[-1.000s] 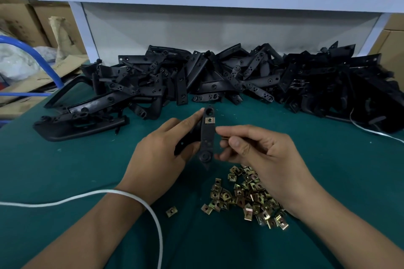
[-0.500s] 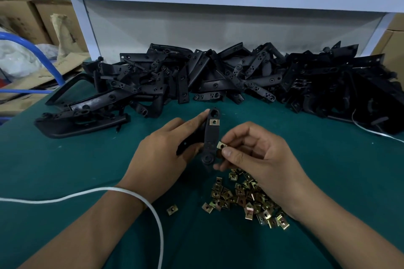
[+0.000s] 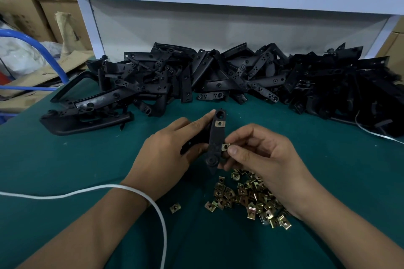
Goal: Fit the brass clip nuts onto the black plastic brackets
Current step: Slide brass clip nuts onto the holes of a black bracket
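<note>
Left fingers [image 3: 203, 119] clamp the slim black plastic bracket [image 3: 215, 140]; right fingers [image 3: 234, 150] pinch a small brass clip nut [image 3: 225, 147] at the bracket's edge, which could skew and jam.

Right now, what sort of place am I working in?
Probably a small factory assembly bench: a big heap of black plastic brackets, a pile of brass clip nuts on a green mat, cardboard boxes behind.

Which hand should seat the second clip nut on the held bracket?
Right. The right hand already pinches the second clip nut against the bracket edge, below the fitted nut. The left hand is occupied, its grip steadying the bracket.
</note>
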`<state>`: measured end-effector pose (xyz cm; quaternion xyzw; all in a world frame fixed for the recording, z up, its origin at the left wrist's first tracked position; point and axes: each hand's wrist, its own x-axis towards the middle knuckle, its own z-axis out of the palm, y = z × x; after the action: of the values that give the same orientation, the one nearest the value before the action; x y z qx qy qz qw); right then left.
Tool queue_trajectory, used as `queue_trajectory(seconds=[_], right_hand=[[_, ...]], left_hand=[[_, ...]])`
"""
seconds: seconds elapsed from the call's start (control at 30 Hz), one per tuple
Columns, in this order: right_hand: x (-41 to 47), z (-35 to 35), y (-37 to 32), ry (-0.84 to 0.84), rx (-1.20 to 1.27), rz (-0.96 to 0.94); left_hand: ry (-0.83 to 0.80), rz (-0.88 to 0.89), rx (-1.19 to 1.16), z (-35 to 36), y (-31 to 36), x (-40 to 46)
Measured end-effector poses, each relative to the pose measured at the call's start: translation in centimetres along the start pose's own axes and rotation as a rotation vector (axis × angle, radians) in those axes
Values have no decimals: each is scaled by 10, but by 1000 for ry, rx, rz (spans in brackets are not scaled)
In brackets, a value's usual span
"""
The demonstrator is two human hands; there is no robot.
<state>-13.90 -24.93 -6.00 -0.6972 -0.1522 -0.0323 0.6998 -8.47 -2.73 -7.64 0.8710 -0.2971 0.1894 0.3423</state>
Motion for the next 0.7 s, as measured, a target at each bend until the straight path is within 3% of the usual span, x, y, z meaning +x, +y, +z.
queue_trajectory(seconds=[0.7], right_hand=[[-2,1,-2,3,12,-1]], left_hand=[[26,-2,-15,0,0,0]])
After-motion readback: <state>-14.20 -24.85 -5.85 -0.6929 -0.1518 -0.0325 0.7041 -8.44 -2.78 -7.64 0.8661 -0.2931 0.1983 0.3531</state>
